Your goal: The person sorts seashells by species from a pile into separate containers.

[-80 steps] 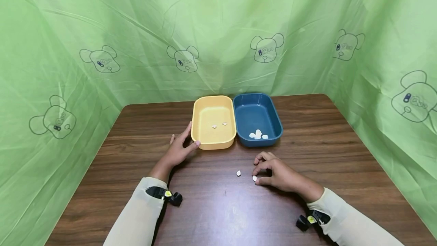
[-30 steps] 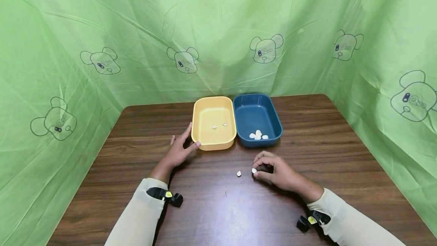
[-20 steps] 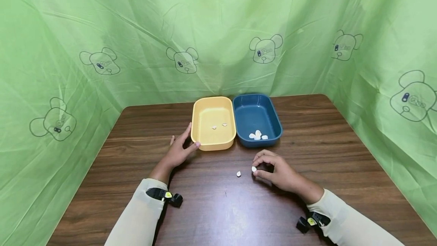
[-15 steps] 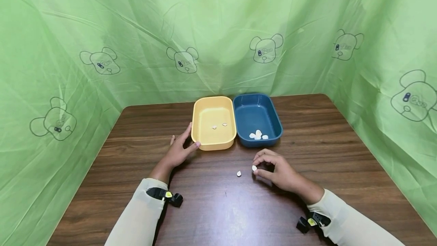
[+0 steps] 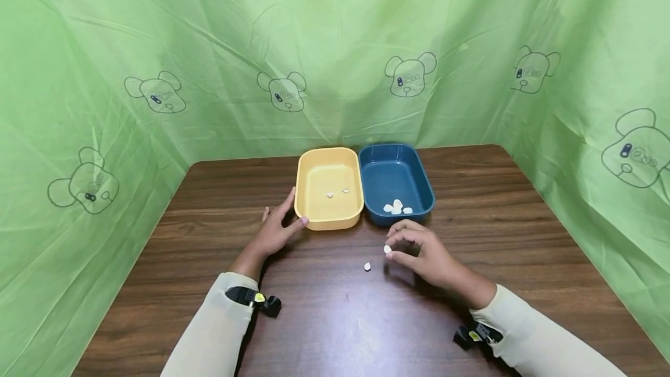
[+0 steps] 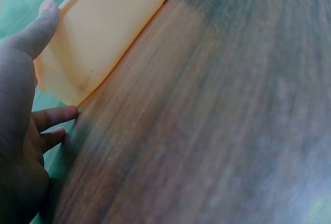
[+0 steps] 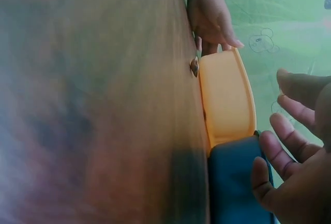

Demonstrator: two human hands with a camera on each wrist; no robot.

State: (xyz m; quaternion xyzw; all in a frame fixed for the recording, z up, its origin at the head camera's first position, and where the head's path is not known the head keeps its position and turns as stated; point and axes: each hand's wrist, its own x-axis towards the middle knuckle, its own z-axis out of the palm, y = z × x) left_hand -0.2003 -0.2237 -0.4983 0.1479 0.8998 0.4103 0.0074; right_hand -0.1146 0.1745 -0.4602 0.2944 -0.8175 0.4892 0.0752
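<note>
In the head view, my right hand (image 5: 426, 255) pinches a small white teardrop-shaped piece (image 5: 387, 249) between thumb and fingertips, raised over the table just in front of the blue tub (image 5: 388, 176). A similar loose piece (image 5: 367, 267) lies on the table to its left; in the right wrist view that loose piece (image 7: 194, 66) looks brownish and shell-like. My left hand (image 5: 272, 233) rests against the yellow tub (image 5: 328, 224), thumb at its front left corner and fingers extended along its left side. The left wrist view shows the thumb (image 6: 47, 14) along the tub wall.
The two tubs stand side by side near the table's back edge. Several white pieces (image 5: 397, 206) lie at the blue tub's near end. Two small pale pieces (image 5: 330, 195) sit in the yellow one. A green curtain (image 5: 335, 28) surrounds the wooden table (image 5: 335, 324).
My right hand has taken the white piece off the table and moved up and away from me, toward the blue tub. My left hand stays at the yellow tub.
</note>
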